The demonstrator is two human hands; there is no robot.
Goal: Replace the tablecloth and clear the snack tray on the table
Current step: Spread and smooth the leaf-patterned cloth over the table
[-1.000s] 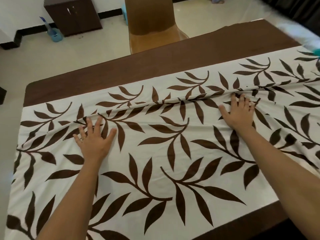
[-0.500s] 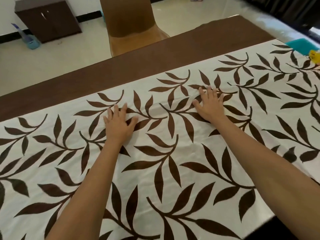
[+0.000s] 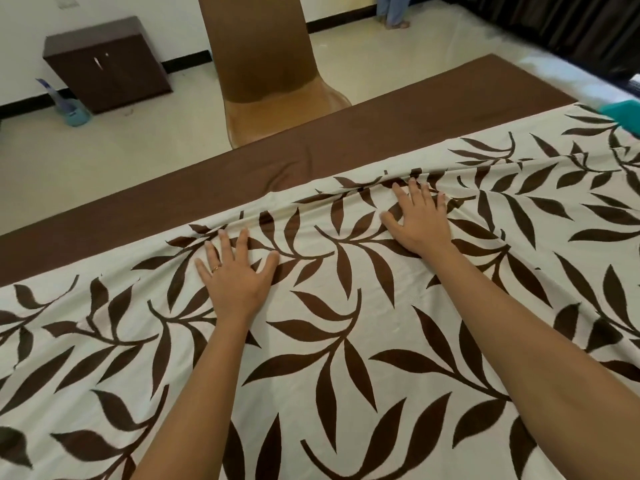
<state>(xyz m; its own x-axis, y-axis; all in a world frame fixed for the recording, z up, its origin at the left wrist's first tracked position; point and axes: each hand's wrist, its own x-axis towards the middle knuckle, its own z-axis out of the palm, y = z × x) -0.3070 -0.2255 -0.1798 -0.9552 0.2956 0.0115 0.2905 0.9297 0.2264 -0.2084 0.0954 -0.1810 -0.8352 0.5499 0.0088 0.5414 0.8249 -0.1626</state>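
The tablecloth (image 3: pixel 346 341), cream with dark brown leaf sprays, lies spread over the near part of the table. Its far hem stops short, leaving a brown strip (image 3: pixel 381 133) uncovered between it and the chair (image 3: pixel 263 64). Both hands are released and flat on the cloth, grasping nothing. The left hand (image 3: pixel 235 275) (a ring on one finger) presses down with fingers spread. The right hand (image 3: pixel 420 223) does the same a little farther out, its fingertips touching a raised ridge of bunched fabric that runs near the far hem.

The laying step looks mostly done but not finished: the cloth needs pushing farther across and the ridge smoothing out. The brown strip shows a faint crease, so it may be cloth itself, but I cannot tell whether it is the old one. A teal object (image 3: pixel 625 116) shows at the right edge of the view, cut off. If it is the snack tray, clearing it appears not yet begun.
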